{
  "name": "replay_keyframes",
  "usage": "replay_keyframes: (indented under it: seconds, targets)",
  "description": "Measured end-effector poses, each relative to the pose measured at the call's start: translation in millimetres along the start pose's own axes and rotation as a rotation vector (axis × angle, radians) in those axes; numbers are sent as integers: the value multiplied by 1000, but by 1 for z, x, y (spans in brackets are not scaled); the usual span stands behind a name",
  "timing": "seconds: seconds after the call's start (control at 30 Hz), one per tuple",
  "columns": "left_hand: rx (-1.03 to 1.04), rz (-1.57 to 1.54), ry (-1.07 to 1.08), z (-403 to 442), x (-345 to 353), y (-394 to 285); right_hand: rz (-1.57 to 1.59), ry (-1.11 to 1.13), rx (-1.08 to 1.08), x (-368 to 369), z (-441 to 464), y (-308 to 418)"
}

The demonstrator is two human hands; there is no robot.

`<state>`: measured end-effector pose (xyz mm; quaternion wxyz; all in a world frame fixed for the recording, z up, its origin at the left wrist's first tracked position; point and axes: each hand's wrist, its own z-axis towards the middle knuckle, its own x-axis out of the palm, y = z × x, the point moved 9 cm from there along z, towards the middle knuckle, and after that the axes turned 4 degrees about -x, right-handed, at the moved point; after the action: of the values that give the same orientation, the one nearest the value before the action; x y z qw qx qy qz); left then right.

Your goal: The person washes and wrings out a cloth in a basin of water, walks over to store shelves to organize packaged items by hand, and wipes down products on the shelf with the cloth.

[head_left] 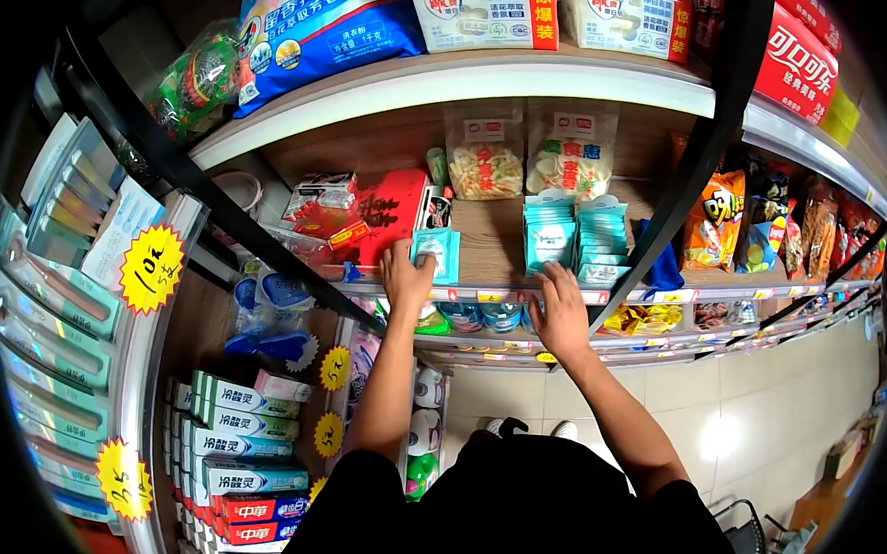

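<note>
My left hand (405, 274) is at the shelf's front edge, its thumb over the left side of a small teal packet (442, 254). The fingers look closed on that side, partly hidden by the packet. Behind it lies a flat red box (392, 212). My right hand (562, 312) has its fingers apart, with the tips at the lower front of a row of teal packets (549, 240). A second row of teal packets (601, 239) stands beside it, to the right.
Two clear bags of snacks (483, 166) stand at the back. A black upright post (697, 159) divides the shelf on the right. Detergent and soap packs (487, 15) sit on the shelf above. Toothpaste boxes (252, 446) are stacked at lower left, near hanging toothbrushes (51, 332).
</note>
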<state>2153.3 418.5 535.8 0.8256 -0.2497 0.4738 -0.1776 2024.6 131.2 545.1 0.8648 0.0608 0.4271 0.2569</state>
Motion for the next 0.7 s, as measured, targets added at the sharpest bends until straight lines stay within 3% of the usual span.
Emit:
replay_keyframes:
  seconds: [0.1,0.27,0.37,0.53,0.6,0.67,0.7]
  targets:
    - [-3,56,189,3,13,6,19,12,-12,5,-2,5]
    - [15,118,189,11,15,-1,46,13,-33,11,-1,13]
    - [-206,-60,341,20,28,19,46,18,-22,8,-2,14]
    - [-245,-396,329,23,58,46,37,0,-4,1,-7,11]
    - [-298,-658,451,17,56,29,42,-18,-2,-3,-8,9]
    - [-221,-661,486,9,37,-13,46,-26,9,-9,-8,9]
    - [-177,-809,497,1,24,-45,56,-32,13,-12,-8,9]
